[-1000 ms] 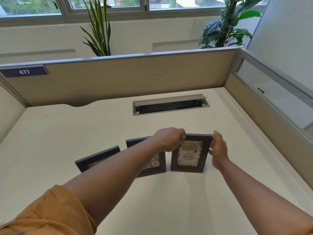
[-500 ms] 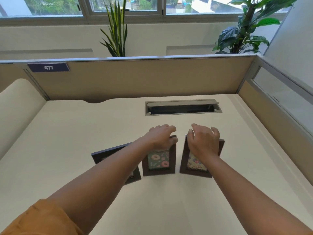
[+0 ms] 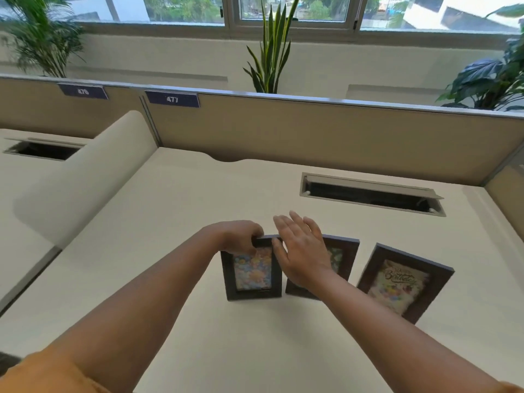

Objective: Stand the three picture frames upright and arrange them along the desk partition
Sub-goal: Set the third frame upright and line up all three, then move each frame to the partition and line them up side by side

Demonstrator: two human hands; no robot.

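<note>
Three dark brown picture frames stand in a row on the cream desk [image 3: 198,211]. The left frame [image 3: 252,272] shows a blurred pastel picture; my left hand [image 3: 241,236] grips its top left corner. The middle frame [image 3: 338,258] is largely hidden behind my right hand [image 3: 300,251], which hovers flat with fingers spread at the left frame's right edge. The right frame [image 3: 402,282], with a birthday card, stands alone, untouched. The tan desk partition [image 3: 312,131] runs well behind them.
An open cable slot [image 3: 368,194] lies in the desk between the frames and the partition. A cream side divider [image 3: 85,177] rises at the left, another panel [image 3: 507,188] at the right. Potted plants [image 3: 269,52] stand behind the partition.
The left frame, lying tilted before, now stands upright under my left hand. My right hand has left the birthday frame and moved left to the left frame's edge. The view shifted left.
</note>
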